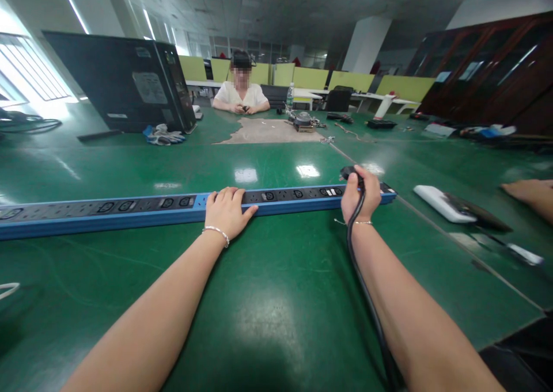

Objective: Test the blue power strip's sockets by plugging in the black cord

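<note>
A long blue power strip (185,214) lies on the green bench (276,259), from nine o'clock to three o'clock. At eight o'clock, the left hand (227,210) rests on it, grip loose and fingers spread. At three o'clock, the right hand's (364,195) grip is closed around a black plug (348,174). Its cord (360,282) runs toward five o'clock.

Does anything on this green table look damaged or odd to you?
Yes, beyond the blue power strip, a beige patch on the green table has a ragged, torn-looking left edge, unlike the smooth green around it. I can't tell whether it's a sheet on top or missing covering.
</note>
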A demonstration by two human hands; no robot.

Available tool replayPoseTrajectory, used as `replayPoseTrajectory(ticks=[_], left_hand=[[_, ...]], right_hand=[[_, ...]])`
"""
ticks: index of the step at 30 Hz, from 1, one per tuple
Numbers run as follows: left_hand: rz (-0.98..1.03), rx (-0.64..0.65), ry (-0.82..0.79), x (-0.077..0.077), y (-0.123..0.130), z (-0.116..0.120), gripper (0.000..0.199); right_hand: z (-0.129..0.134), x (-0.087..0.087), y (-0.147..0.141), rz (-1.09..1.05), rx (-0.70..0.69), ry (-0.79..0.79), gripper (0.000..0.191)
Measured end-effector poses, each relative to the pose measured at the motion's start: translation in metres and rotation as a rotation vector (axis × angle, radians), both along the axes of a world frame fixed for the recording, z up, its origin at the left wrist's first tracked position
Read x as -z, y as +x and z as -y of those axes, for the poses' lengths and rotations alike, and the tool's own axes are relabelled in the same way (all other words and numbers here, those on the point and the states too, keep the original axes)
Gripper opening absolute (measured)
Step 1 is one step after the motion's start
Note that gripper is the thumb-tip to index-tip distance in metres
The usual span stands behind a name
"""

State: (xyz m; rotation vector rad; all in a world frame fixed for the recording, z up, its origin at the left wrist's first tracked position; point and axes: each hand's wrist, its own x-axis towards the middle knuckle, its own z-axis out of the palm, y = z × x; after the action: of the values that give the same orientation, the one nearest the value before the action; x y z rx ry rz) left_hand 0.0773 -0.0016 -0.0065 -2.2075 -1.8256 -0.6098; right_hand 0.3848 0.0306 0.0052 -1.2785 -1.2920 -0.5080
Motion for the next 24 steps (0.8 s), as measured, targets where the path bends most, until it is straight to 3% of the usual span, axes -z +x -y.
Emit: replayPoseTrajectory(ticks=[4, 7, 17, 24], left_hand=[[0.001, 0.000, -0.008, -0.001, 0.000, 0.000, 0.055], [-0.005, 0.002, -0.008, -0.001, 0.000, 0.000, 0.055], [0.015, 0.003, -0.020, -0.001, 0.000, -0.001, 0.052], [0.005, 0.004, -0.018, -0.001, 0.000, -0.001, 0.053]], right_hand=[[-0.006, 0.016, 0.048, -0.072, 0.052, -0.142, 0.038], [-0.012, 0.025, 0.066, -0.141, 0.083, -0.201, 0.037], [-0.012, 0.017, 0.075, 0.133, 0.020, -0.293, 0.037], [-0.008, 0.013, 0.075, 0.201, 0.029, -0.332, 0.038]])
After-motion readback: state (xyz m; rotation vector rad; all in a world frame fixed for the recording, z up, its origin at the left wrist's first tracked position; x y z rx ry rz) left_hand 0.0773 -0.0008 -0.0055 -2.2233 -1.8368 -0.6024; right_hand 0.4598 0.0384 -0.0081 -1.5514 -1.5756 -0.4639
